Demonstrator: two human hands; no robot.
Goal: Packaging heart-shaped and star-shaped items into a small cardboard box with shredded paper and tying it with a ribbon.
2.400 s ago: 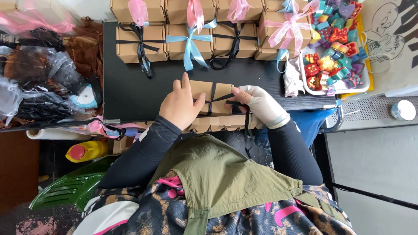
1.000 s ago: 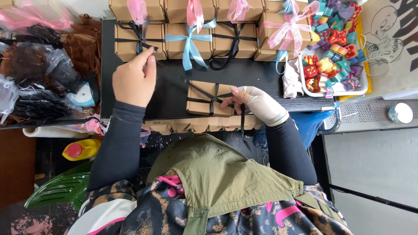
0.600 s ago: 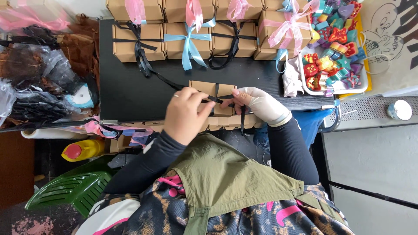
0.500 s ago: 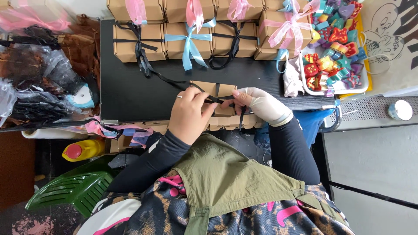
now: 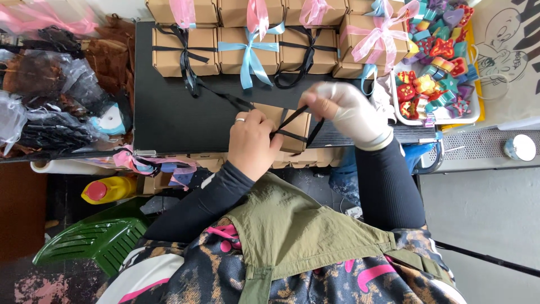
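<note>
Small brown cardboard box (image 5: 293, 129) sits at the near edge of the black table (image 5: 169, 118), black ribbon (image 5: 292, 117) crossed over its lid. Left hand (image 5: 254, 143) bare, ring on one finger, fingers pinched closed on the ribbon at the box's left side, pressing it down. Right hand (image 5: 346, 110), in a pale glove, has lifted up off the box since half a second ago and now pinches the other ribbon end, pulling it up and right so it runs taut and diagonal; looks like the knot is being tightened. A long ribbon tail trails left toward the row of finished boxes (image 5: 247, 48) with black, blue and pink bows. White tray of coloured shapes (image 5: 433, 67) at right; yellow bottle (image 5: 109, 188) below the table.
</note>
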